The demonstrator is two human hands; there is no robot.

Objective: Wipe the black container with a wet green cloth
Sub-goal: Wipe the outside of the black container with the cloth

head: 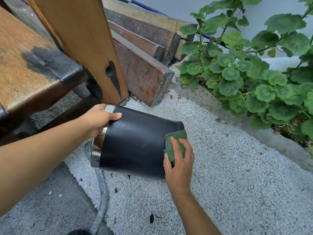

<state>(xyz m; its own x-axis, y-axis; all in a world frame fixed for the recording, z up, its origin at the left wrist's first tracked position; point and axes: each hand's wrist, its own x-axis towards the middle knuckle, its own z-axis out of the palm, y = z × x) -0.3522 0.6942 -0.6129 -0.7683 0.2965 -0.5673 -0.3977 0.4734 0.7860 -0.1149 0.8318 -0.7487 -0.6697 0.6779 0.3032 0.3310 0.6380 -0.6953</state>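
The right hand [179, 164] presses the bunched green cloth [174, 145], fingers [183, 146] curled over it, against the black container [135, 146]. The container lies tilted above the gravel [237, 175], long axis running up-left, so the unwiped wall lies left of the cloth. The left hand [98, 119] grips its chrome rim [110, 108].

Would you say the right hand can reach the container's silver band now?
Probably yes: the black container's side between green cloth and silver band lies bare; the left hand grips only its top.

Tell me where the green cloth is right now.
Head view, just right of centre: the green cloth is gripped by the right hand against the right end of the black container, over white gravel.
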